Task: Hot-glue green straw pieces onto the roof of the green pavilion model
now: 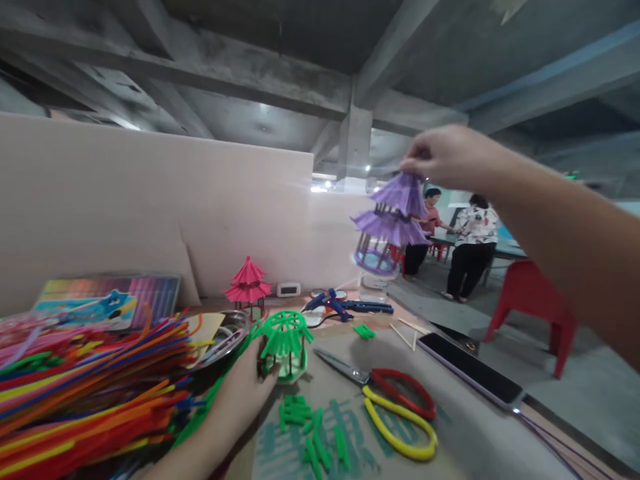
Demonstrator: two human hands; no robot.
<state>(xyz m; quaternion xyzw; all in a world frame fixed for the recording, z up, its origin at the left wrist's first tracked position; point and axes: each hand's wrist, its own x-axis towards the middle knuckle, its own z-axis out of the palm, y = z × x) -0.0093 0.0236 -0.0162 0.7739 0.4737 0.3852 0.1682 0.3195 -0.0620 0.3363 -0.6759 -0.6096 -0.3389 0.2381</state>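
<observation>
Dim ceiling (pixel 280 40), glaring distant lamps (pixel 327 185), right hand (pixel 450 155) perhaps blurry, edges stretched.

**A makeshift craft workshop under bare concrete**

I sit in what looks like a craft corner of a raw, open hall: exposed concrete beams (pixel 280 77) overhead, a plain white partition (pixel 150 193) facing me. My worktable (pixel 470 420) carries a hot glue gun (pixel 330 303), scissors (pixel 367 379) and bundled pipe cleaners (pixel 90 393). Farther off, two people (pixel 474 233) stand near another table, beyond a red plastic chair (pixel 533 300).
</observation>
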